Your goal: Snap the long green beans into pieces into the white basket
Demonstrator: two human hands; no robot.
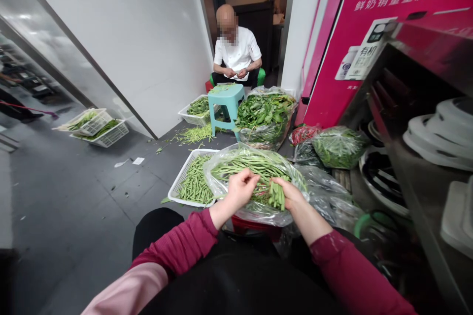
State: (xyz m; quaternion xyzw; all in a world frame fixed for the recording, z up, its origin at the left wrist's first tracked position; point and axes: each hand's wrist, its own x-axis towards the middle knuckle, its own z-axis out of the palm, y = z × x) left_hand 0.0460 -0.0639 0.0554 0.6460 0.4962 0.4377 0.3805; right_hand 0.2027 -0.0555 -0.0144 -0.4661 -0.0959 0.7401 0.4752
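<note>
While a bundle of long green beans (277,194) is clasped by the right hand (291,194), thumb over the top, the left hand (242,189) is held just to its left — fingers curled in, thumb and forefinger drawn together as if in a pinch. Whether anything is caught between those fingertips cannot be told. The bundle is held over the near side of an open clear plastic bag (264,215), where more long beans (236,167) are heaped. And the angle is what counts: the bundle's long axis is pointed roughly away from the body, its blunt ends turned toward the wearer, so its left flank is presented to the left hand. By that same hand, too, the shorter route is had to the white basket (190,203) — set on the floor left of the bag, just beside it, and well filled with short bean pieces (197,182).
</note>
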